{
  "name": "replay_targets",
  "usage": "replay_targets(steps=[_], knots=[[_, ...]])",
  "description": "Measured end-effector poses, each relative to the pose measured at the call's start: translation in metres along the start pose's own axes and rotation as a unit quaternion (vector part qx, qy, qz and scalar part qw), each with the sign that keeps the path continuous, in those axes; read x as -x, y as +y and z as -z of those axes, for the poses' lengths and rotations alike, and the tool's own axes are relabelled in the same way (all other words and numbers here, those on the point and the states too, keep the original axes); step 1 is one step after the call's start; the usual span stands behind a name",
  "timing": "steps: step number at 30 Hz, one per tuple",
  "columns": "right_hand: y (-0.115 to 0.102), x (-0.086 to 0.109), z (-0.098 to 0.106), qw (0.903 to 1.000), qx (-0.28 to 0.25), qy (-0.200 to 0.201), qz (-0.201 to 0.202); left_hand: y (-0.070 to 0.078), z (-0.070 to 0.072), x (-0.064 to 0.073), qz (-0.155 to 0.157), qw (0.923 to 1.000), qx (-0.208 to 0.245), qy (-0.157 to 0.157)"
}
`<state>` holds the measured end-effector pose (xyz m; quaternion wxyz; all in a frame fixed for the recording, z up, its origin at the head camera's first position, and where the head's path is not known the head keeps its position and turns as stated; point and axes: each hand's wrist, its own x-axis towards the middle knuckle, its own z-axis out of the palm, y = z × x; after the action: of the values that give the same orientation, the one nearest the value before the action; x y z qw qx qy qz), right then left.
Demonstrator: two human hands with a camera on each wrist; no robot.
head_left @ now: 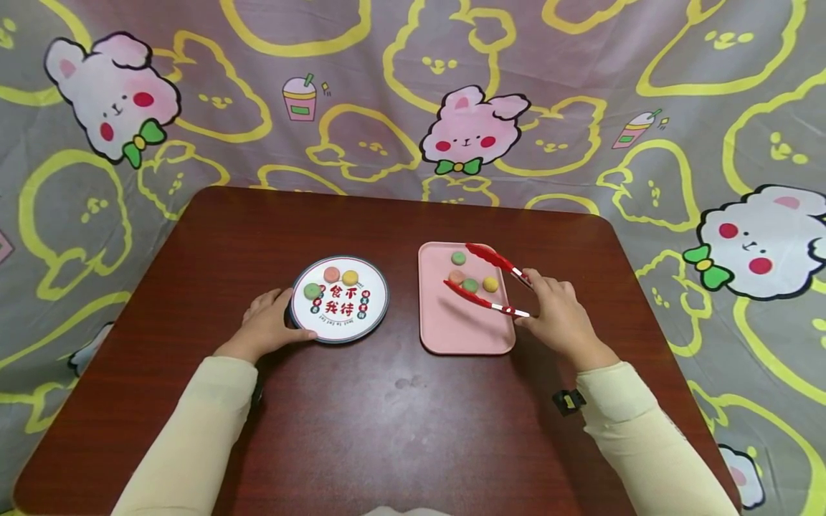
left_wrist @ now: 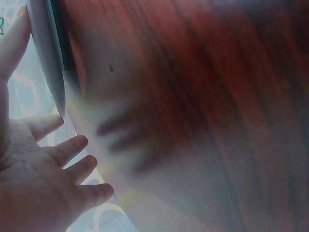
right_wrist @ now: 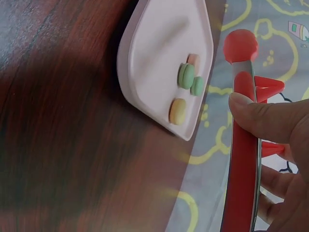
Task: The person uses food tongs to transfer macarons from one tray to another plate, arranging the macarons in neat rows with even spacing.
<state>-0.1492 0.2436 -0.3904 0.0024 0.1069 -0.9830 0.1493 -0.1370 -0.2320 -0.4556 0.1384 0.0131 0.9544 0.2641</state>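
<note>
My left hand [head_left: 263, 326] holds the rim of a round white plate [head_left: 338, 333] at its left side. The thumb lies on the near rim; the other fingers are spread, as the left wrist view shows. On the plate sit a green macaron [head_left: 312, 291], a pink macaron [head_left: 332, 274] and a yellow macaron [head_left: 350, 278]. My right hand [head_left: 563, 319] grips red-tipped tongs [head_left: 500, 309], spread apart over a pink tray [head_left: 452, 333]. Beneath the tongs lie several macarons, among them a yellow one [head_left: 490, 284] and a green one [head_left: 458, 258]. The tong tips hold nothing.
Plate and tray stand side by side on a dark brown wooden table [head_left: 400, 408]. A patterned cloth [head_left: 368, 72] hangs behind the table's far edge and spreads around its sides.
</note>
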Motion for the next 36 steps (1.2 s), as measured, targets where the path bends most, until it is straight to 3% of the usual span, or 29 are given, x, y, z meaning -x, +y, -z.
replay_targets(steps=[22,36], knots=[[0.020,0.000,-0.003,0.9987,0.013,-0.043,-0.024,0.002,0.001,0.001,-0.001,1.0000,0.001,0.002],[0.030,0.003,0.007,0.9968,0.032,-0.064,-0.034,0.001,0.000,0.000,-0.004,1.0000,-0.002,0.006]])
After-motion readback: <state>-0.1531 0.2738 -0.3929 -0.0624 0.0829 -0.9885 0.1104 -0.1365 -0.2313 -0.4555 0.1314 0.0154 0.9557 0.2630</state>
